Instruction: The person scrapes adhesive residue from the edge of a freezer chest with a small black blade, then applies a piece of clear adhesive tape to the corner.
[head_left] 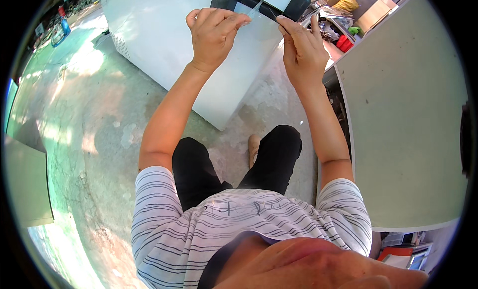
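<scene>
Pinching clear plastic (255, 10) above a white box (149, 35).
The left hand (214, 35) gripped it between thumb and forefinger; the right hand's (304, 48) fingertips sat close together, holding what I couldn't tell. Steady wrists and light pressure seemed best.

The left hand (213, 33) pinches what looks like a clear plastic strip (255, 10) above a white cabinet (164, 45) with black trim along its far edge. The right hand (302, 48) is raised beside it, thumb and forefinger close together near the trim; whether they hold anything is unclear. Concrete floor (114, 105) spreads to the left; a pale panel (408, 115) stands right, with a yellow bag (347, 2) and red items (343, 43) beyond.
</scene>
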`<act>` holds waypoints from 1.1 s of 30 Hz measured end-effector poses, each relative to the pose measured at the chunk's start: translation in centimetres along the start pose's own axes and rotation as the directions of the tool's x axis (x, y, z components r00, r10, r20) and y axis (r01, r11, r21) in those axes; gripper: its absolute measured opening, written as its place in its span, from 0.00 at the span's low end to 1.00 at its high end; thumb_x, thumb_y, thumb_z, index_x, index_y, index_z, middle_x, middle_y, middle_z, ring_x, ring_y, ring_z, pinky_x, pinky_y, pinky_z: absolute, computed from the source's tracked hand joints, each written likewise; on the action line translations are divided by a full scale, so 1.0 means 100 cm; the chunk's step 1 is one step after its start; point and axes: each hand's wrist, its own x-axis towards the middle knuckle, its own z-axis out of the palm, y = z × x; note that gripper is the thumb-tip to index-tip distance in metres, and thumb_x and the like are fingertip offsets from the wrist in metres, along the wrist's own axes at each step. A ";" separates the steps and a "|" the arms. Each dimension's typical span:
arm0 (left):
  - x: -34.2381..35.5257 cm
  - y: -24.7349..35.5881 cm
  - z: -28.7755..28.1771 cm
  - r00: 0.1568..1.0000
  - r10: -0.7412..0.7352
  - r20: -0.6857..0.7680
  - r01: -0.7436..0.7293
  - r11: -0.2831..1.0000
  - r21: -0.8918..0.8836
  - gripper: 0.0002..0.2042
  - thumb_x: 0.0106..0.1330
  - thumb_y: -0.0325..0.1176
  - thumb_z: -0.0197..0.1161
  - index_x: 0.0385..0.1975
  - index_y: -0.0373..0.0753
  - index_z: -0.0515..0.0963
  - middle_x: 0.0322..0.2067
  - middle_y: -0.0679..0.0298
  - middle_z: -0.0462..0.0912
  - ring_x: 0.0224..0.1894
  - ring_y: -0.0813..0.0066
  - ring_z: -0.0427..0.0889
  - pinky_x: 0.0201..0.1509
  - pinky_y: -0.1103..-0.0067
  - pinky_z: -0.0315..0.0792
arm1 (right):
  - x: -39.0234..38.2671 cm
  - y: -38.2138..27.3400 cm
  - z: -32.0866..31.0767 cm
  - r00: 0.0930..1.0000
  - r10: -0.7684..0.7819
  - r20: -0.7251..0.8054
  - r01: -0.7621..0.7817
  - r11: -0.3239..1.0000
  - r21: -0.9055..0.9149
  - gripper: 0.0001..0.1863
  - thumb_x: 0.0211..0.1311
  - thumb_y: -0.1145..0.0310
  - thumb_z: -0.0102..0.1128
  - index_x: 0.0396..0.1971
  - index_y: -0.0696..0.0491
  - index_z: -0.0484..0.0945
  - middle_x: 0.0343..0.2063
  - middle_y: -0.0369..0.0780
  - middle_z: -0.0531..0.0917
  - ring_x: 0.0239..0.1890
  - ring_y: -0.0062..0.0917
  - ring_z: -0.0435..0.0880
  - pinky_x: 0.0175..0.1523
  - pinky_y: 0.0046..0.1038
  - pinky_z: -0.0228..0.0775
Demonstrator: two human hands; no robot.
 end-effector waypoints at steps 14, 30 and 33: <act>-0.015 -0.008 -0.029 0.999 -0.028 0.029 0.026 0.998 0.055 0.11 0.60 0.26 0.68 0.36 0.55 0.88 0.31 0.82 0.83 0.39 0.80 0.76 0.54 0.74 0.55 | -0.001 0.010 0.034 0.997 -0.024 -0.068 0.022 0.999 -0.038 0.14 0.61 0.78 0.66 0.45 0.46 0.86 0.38 0.32 0.91 0.38 0.26 0.90 0.74 0.55 0.56; -0.054 0.001 -0.129 0.980 -0.173 0.101 0.147 0.964 0.222 0.08 0.64 0.27 0.68 0.37 0.51 0.87 0.33 0.77 0.84 0.40 0.76 0.77 0.56 0.72 0.60 | -0.005 -0.002 0.031 0.995 -0.037 -0.087 0.027 0.993 -0.117 0.09 0.60 0.71 0.70 0.39 0.41 0.88 0.34 0.25 0.90 0.39 0.18 0.88 0.74 0.46 0.51; -0.103 -0.029 -0.159 0.793 -0.591 0.151 0.583 0.807 0.097 0.14 0.67 0.30 0.67 0.52 0.51 0.81 0.36 0.71 0.84 0.41 0.74 0.76 0.56 0.68 0.64 | -0.015 -0.009 0.011 1.000 0.007 -0.028 -0.010 0.997 -0.081 0.10 0.59 0.72 0.70 0.39 0.42 0.88 0.34 0.26 0.90 0.38 0.18 0.88 0.73 0.45 0.53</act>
